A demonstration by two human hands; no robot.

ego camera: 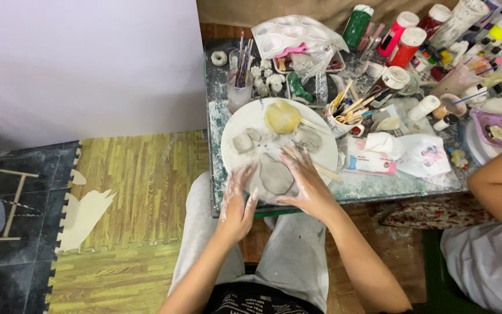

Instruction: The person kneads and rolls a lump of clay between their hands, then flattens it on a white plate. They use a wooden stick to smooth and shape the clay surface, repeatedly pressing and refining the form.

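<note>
The flat grey clay (275, 176) lies on the white plate (236, 123) in the middle of the frame, between the open left hand (238, 204) and open right hand (309, 183), and a hard push might tear it or tip the plate off the bench (373, 185).

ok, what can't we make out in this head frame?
- Clay slab: its edges lie under the left hand and right hand; the grip on it can't be told.
- Paint bottles: top edge crops several, and the small clutter is too small to tell.
- Second person's arm: cut by the right edge, hand unseen.
- Plate: near rim hidden by the hands.
</note>
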